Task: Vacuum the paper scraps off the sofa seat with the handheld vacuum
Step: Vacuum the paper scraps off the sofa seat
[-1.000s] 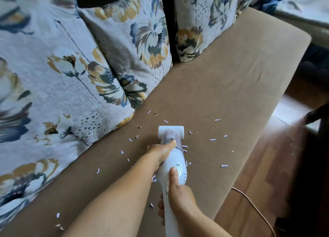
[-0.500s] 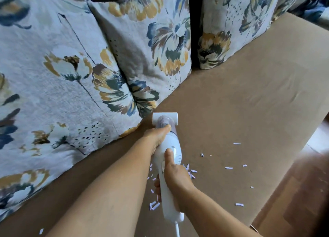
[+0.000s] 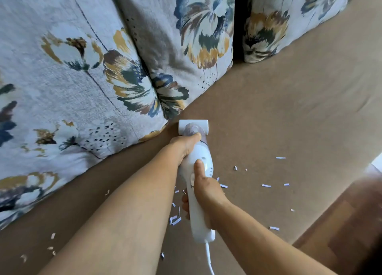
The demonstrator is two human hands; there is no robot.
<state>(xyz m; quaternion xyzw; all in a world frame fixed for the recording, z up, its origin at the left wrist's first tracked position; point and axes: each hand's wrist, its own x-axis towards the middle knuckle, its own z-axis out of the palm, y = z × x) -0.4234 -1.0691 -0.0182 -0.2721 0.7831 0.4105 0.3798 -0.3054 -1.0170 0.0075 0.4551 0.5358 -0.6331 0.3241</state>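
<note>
A white handheld vacuum (image 3: 198, 188) lies nose-down on the brown sofa seat (image 3: 289, 109), its wide nozzle (image 3: 193, 125) close to the base of the floral cushions. My right hand (image 3: 206, 194) grips the handle, thumb laid along the top. My left hand (image 3: 184, 146) grips the body just behind the nozzle. Small white paper scraps (image 3: 266, 185) are strewn on the seat to the right of the vacuum, under my hands and near the lower left (image 3: 52, 236).
Floral back cushions (image 3: 82, 68) stand along the seat's rear edge. The vacuum's white cord (image 3: 208, 260) trails off the bottom of the view. The seat's front edge runs diagonally at right, with wooden floor (image 3: 341, 233) beyond it.
The vacuum has been pushed forward toward the cushions; the scraps that lay ahead of the nozzle are no longer seen there. The view has shifted closer and leftward.
</note>
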